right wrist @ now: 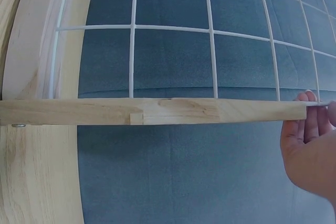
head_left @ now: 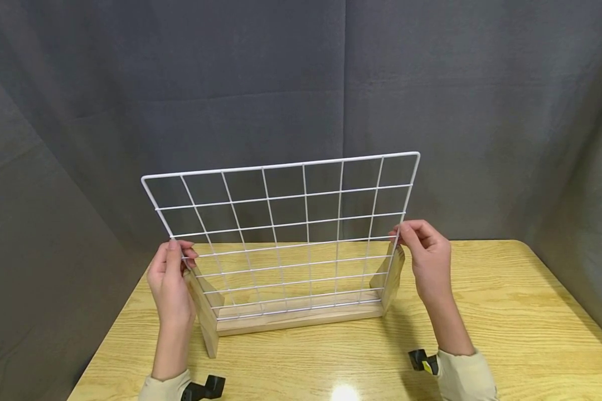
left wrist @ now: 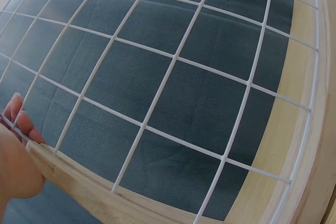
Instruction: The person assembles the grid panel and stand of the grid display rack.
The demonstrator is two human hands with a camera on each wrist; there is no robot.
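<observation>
Head view shows a white wire grid [head_left: 286,234] standing upright in a wooden base [head_left: 296,318] on a table [head_left: 506,312], its bottom edge seated in the base's long rail. The left hand [head_left: 169,281] pinches the grid's left edge low down, just above the left upright [head_left: 203,309], fingers curled round the wire. The right hand [head_left: 426,259] pinches the right edge at about the same height, right at the top of the right upright [head_left: 390,277], fingertips closed on the wire. The upper half of the grid rises free above both uprights, against a grey curtain [head_left: 231,83].

From the left wrist, the grid [left wrist: 173,77] fills the view and fingertips [left wrist: 18,116] lie against wire and wood. From the right wrist, the fingers [right wrist: 310,124] meet the tip of the upright [right wrist: 157,111], the grid [right wrist: 210,35] behind it.
</observation>
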